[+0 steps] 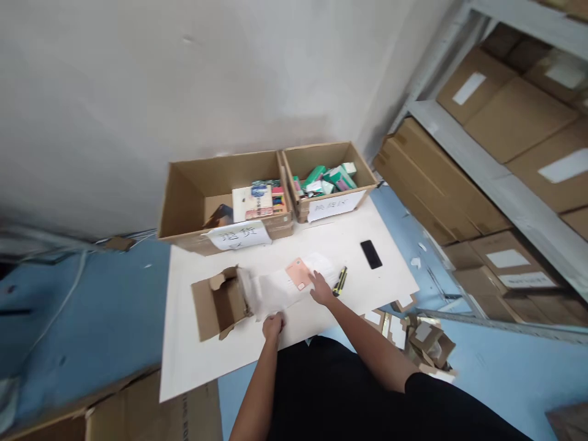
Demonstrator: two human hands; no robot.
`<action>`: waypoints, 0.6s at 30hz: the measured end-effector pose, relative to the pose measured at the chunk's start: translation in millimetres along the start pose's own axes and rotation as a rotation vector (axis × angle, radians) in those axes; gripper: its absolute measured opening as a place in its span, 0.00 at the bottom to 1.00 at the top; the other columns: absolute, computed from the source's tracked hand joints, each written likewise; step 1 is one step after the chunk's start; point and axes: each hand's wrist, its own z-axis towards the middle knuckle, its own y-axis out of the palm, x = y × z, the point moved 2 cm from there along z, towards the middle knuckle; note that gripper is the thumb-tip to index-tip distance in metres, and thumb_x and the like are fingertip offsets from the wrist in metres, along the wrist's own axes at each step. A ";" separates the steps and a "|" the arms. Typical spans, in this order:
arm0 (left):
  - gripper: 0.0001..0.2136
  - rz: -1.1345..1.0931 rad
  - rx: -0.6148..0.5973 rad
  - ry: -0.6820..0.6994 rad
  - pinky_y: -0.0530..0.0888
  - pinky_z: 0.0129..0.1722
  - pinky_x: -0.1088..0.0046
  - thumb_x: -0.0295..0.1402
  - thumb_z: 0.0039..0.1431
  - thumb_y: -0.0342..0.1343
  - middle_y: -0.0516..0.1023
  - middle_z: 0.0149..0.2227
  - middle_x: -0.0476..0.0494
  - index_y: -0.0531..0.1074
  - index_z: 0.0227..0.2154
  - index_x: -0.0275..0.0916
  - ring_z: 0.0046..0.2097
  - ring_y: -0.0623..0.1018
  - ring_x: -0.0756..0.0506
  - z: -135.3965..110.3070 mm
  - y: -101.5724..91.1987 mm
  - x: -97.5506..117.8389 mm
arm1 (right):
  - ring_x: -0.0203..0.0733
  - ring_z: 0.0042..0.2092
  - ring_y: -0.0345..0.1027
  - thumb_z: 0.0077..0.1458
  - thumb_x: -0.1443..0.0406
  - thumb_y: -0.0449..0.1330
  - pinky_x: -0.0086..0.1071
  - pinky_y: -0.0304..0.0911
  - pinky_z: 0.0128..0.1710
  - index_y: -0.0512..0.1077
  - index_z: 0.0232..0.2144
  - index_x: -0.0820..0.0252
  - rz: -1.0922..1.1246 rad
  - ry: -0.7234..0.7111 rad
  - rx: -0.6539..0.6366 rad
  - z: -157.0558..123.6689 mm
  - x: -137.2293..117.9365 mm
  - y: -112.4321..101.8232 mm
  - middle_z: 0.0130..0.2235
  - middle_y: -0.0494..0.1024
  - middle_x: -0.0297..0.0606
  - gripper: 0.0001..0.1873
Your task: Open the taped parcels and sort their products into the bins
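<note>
A clear plastic bag (273,293) and white paper lie on the white table, with an orange card (297,274) on top. My right hand (321,289) rests at the card's right edge, fingers stretched out and thumb apart. Beside the bag's lower edge is my left hand (274,326), its fingers curled closed; whatever is in them is hidden. To the left stands a small torn-open cardboard box (204,309), touching the bag or right beside it. A yellow and black utility knife (340,282) lies just right of my right hand.
Along the table's back stand a large carton (188,229) holding boxes and a smaller carton (301,211) of green-and-white packs. A black phone (371,254) lies at the right. Shelving (487,174) with cartons rises beyond; scrap boxes (429,340) litter the floor.
</note>
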 end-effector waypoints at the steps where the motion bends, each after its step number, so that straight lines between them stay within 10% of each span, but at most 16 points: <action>1: 0.17 0.020 -0.049 0.005 0.74 0.29 0.64 0.50 0.54 0.56 0.76 0.19 0.46 0.68 0.20 0.43 0.25 0.79 0.40 -4.7 4.2 1.3 | 0.55 0.77 0.40 0.62 0.66 0.55 0.50 0.48 0.73 0.50 0.77 0.56 0.009 0.022 0.092 -0.3 11.8 -10.2 0.78 0.48 0.43 0.42; 7: 0.23 0.070 -0.286 0.122 0.75 0.33 0.65 0.60 0.53 0.55 0.79 0.24 0.47 0.66 0.20 0.45 0.30 0.82 0.39 -14.9 22.3 6.6 | 0.59 0.75 0.41 0.68 0.59 0.50 0.52 0.51 0.71 0.51 0.76 0.62 0.033 0.421 0.422 -11.6 130.3 -86.0 0.76 0.50 0.51 0.37; 12: 0.20 0.149 -0.204 0.244 0.74 0.37 0.66 0.57 0.56 0.53 0.77 0.24 0.50 0.68 0.25 0.46 0.33 0.81 0.40 -3.5 28.3 36.8 | 0.63 0.76 0.38 0.70 0.55 0.52 0.52 0.52 0.69 0.47 0.77 0.56 0.041 0.629 0.341 -11.4 209.7 -119.9 0.78 0.42 0.51 0.39; 18: 0.18 0.175 -0.215 0.293 0.73 0.36 0.68 0.56 0.58 0.53 0.78 0.26 0.51 0.70 0.30 0.45 0.32 0.80 0.42 12.5 29.7 70.3 | 0.63 0.77 0.32 0.70 0.52 0.53 0.54 0.42 0.70 0.51 0.76 0.51 -0.020 0.661 0.235 8.2 238.8 -124.3 0.79 0.37 0.49 0.38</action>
